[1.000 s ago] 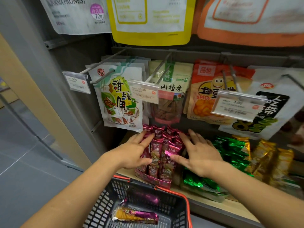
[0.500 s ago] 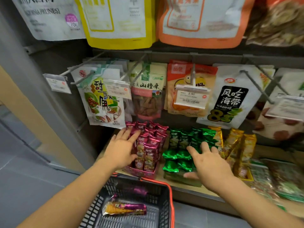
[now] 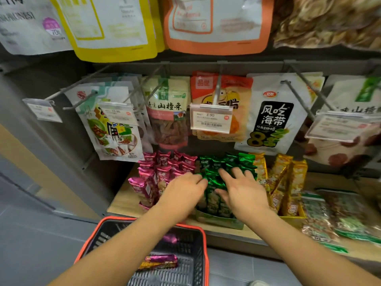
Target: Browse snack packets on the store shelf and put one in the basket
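Green packets (image 3: 216, 162) are pressed by left hand (image 3: 183, 190) and right hand (image 3: 241, 191), fingers spread flat, nothing gripped, apparently for browsing. Basket (image 3: 206, 254) is positioned below for dropping.

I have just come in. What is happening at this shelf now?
A person is browsing snacks. The left hand and the right hand both rest on the green foil snack packets standing in a box on the wooden shelf; neither has lifted one. Pink foil packets stand just beside them. Below, the black plastic basket with an orange rim holds one pink-and-gold packet.
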The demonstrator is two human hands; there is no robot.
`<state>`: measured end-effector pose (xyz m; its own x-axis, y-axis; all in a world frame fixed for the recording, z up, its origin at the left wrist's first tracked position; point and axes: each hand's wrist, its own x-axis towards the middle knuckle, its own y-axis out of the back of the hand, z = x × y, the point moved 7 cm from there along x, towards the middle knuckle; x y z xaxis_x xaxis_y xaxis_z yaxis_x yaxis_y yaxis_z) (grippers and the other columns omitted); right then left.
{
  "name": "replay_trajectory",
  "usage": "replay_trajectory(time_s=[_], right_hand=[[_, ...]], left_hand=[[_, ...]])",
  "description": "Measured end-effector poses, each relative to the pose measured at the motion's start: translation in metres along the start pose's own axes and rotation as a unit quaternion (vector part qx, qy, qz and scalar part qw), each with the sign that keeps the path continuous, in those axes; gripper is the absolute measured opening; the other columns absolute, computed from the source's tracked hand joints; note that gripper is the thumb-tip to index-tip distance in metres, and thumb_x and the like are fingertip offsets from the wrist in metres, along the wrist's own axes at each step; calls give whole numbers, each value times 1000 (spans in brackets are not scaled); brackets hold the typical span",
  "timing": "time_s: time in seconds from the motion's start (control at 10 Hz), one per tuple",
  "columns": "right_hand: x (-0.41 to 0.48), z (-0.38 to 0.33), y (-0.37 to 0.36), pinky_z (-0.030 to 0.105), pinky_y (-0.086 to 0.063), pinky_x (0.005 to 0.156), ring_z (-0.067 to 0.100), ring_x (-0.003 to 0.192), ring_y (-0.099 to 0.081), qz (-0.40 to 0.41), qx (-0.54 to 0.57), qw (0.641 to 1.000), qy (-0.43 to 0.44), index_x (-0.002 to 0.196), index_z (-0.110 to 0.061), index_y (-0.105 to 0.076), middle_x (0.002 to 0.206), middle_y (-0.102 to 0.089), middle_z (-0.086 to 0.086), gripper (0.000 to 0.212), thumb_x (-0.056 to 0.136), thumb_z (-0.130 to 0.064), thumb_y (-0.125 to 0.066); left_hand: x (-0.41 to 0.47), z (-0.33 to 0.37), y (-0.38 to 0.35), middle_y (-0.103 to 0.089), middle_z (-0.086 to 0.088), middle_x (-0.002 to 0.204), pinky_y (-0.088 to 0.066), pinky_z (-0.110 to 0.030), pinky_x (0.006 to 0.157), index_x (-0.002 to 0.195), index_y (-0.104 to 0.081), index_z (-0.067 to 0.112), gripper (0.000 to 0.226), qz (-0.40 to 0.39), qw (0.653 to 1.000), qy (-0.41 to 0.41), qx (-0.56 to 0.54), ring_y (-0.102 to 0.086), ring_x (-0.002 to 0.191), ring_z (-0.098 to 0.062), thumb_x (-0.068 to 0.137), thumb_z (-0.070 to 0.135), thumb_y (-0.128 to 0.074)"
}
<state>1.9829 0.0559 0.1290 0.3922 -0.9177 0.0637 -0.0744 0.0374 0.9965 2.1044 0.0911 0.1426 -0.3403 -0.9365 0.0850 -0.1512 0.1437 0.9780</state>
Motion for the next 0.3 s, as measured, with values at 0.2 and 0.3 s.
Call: replay_trajectory(time_s=[0.2,0.3], right_hand=[[-11,-1,7,42,-44,99,32,130,-29,-63,25,998,9,152,-36,-4,149,-28,5,85,87,-65,-49],[-20,5,31,45,-40,107,31,139,-19,-97,20,995,32,152,-40,1,157,-19,4,87,88,-61,-53]], left_hand=[[28,-1,4,-57,0,128,-25,-41,90,127,-46,17,39,3,995,98,-1,-41,122,-23,89,19,-55],[18,-2,6,-48,2,141,-29,-42,94,139,-39,20,59,11,994,95,-49,-35,129,-22,85,23,-63]])
